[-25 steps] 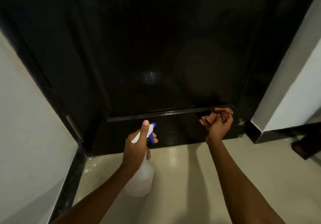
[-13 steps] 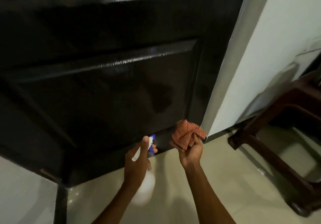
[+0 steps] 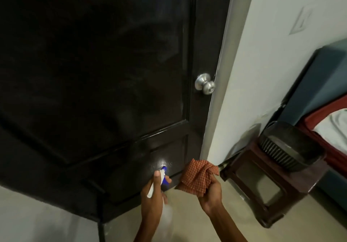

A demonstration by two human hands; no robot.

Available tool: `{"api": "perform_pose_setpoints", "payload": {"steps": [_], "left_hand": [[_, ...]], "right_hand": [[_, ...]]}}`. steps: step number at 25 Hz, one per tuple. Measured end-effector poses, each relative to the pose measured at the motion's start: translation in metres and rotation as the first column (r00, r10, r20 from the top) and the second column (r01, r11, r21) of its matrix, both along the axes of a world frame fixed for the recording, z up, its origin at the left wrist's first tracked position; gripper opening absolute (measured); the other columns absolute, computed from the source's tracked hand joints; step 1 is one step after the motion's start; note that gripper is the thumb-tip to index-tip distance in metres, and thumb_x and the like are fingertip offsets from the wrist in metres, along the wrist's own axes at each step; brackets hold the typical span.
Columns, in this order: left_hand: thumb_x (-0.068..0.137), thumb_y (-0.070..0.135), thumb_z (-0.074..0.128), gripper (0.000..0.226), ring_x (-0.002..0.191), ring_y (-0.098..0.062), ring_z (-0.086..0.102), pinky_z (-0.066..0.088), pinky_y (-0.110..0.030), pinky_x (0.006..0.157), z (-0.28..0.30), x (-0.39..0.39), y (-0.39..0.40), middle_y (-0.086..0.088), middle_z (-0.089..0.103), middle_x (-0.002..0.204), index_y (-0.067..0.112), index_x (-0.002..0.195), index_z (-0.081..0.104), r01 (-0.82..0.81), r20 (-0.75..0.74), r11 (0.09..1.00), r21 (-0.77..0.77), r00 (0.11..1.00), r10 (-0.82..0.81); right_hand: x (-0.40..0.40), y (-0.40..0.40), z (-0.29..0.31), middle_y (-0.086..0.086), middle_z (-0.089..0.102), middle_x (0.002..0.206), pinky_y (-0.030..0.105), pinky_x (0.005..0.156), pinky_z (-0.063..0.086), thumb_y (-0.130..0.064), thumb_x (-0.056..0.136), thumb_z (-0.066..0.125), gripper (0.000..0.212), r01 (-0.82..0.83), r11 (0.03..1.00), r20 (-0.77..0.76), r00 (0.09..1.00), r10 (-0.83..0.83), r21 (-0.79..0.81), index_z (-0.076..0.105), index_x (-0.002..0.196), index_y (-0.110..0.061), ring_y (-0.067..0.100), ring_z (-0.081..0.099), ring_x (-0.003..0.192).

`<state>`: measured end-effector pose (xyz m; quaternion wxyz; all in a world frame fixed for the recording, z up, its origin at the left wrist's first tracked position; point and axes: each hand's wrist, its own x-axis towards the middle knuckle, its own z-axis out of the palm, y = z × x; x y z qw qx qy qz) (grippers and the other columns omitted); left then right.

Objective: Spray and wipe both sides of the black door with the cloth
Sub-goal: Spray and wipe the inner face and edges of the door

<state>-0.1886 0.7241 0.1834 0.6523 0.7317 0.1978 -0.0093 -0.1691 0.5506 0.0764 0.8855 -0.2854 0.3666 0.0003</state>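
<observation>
Just beyond the left hand's (image 3: 153, 194) fingers, curled round a translucent spray bottle (image 3: 163, 178) with white-and-blue head, stands the glossy black panelled door (image 3: 105, 76). Beside it, the right hand (image 3: 210, 194) clutches a bunched orange checked cloth (image 3: 197, 176).

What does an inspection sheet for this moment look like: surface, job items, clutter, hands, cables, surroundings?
Surface: black door, glossy, with a wet sheen low beside the nozzle.
Job's things: spray bottle aimed at the lower panel; checked orange cloth bunched, off the door.
Clutter: dark stool carrying a fan.
Hands: left hand grips the bottle; right hand holds the cloth.
Cables: nothing seen.
Surroundings: silver knob, white wall, bed.
</observation>
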Motion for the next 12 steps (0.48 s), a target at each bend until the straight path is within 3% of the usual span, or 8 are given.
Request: {"api": "perform_pose_setpoints", "payload": {"steps": [3,5,8,12], "left_hand": [[0.094,0.053,0.041,0.054,0.051,-0.014,0.052,0.046,-0.020,0.048,0.063,0.002,-0.016,-0.008,0.060,0.057,0.010,0.087,0.073,0.040,0.035,0.999,-0.020,0.999,-0.040],[0.088,0.060,0.041,0.060,0.051,-0.014,0.052,0.047,-0.022,0.051,0.088,0.011,-0.030,-0.017,0.062,0.064,0.011,0.086,0.073,0.043,0.061,0.999,-0.020,0.997,-0.042],[0.091,0.058,0.041,0.055,0.047,-0.009,0.050,0.045,-0.020,0.048,0.113,0.033,-0.055,-0.007,0.061,0.058,0.015,0.083,0.074,-0.002,0.115,0.999,-0.032,0.993,0.006],[0.081,0.070,0.038,0.067,0.049,-0.020,0.050,0.047,-0.033,0.057,0.124,0.073,-0.092,-0.010,0.052,0.053,0.012,0.083,0.071,-0.140,0.011,0.988,-0.064,0.990,0.141]], "right_hand": [[-0.001,-0.021,0.077,0.008,0.075,0.118,0.056,0.115,0.038,-0.033,0.109,0.034,0.045,0.041,0.998,0.029,0.999,-0.040,-0.057,0.058,0.140,-0.012,0.032,0.063,0.117],[0.012,-0.037,0.118,0.008,0.070,0.125,0.052,0.108,0.045,-0.037,0.110,0.034,0.046,0.046,0.989,0.073,0.997,-0.036,-0.140,0.057,0.142,-0.014,0.030,0.063,0.117],[0.053,-0.065,0.159,0.007,0.064,0.136,0.043,0.093,0.053,-0.043,0.108,0.036,0.048,0.021,0.960,0.133,0.991,0.017,-0.279,0.052,0.146,-0.018,0.029,0.061,0.119],[0.127,-0.099,0.200,0.000,0.050,0.150,0.052,0.118,0.036,-0.036,0.111,0.034,0.044,0.059,0.878,0.258,0.963,0.075,-0.475,0.038,0.154,-0.027,0.028,0.047,0.138]]}}
